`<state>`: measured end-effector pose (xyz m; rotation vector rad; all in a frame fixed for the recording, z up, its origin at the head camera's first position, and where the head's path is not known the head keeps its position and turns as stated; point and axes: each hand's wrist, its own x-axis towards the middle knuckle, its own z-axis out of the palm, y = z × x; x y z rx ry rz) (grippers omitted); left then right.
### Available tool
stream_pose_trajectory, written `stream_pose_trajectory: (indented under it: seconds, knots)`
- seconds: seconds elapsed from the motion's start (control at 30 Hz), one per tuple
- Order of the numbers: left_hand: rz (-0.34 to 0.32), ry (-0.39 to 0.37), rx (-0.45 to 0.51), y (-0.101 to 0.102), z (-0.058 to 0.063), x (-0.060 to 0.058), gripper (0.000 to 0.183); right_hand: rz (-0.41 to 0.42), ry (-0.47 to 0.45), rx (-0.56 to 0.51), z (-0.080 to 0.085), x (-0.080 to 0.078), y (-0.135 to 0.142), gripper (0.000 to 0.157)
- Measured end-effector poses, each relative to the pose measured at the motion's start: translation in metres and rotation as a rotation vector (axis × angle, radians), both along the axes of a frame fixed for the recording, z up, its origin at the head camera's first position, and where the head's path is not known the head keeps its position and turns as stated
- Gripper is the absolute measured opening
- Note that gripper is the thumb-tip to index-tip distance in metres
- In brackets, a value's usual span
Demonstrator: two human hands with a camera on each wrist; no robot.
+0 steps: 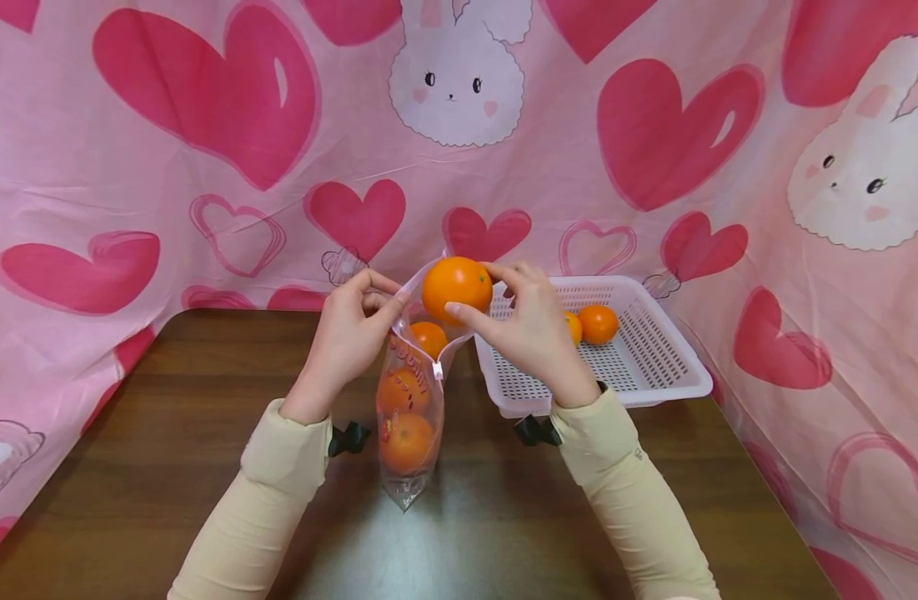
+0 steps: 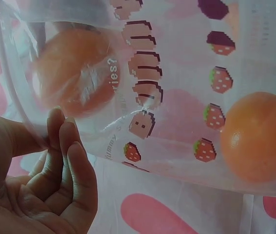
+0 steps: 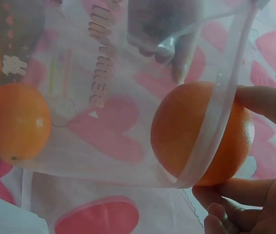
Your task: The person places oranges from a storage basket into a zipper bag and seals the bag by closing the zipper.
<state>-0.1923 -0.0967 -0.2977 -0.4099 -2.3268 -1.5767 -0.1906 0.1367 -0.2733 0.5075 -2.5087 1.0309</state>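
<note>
Fruit (image 1: 456, 290), round and glossy orange, is gripped by the right hand (image 1: 529, 329), partly inside the mouth of a translucent plastic zip bag (image 1: 404, 487); left of this grip, the left hand (image 1: 351, 323) pinches the bag's rim.

The head view looks forward and down from farther back, the bag (image 1: 434, 404) at centre, while the wrist views face it closely from opposite sides, left hand (image 2: 50, 183) at lower left, right hand (image 3: 269, 202) at lower right, both showing the uppermost orange (image 3: 191, 129).
</note>
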Motion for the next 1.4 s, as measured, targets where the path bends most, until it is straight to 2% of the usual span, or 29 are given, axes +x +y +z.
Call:
stream_pose_trajectory:
  seconds: [0.2, 0.4, 0.67, 1.4]
  knots:
    - [0.011, -0.006, 0.003, 0.000, 0.000, 0.000, 0.016, -0.004, -0.002, 0.043, -0.004, 0.000, -0.002, 0.069]
    - [0.018, -0.003, 0.004, 0.000, 0.000, 0.000, 0.016, 0.010, 0.032, 0.036, -0.006, -0.002, -0.003, 0.061]
    - [0.035, 0.008, 0.009, 0.001, 0.000, 0.001, 0.015, -0.008, 0.091, -0.070, 0.000, -0.002, 0.004, 0.057]
    - [0.040, 0.000, 0.000, -0.001, 0.000, 0.003, 0.015, -0.070, 0.106, -0.104, 0.000, -0.007, 0.036, 0.049]
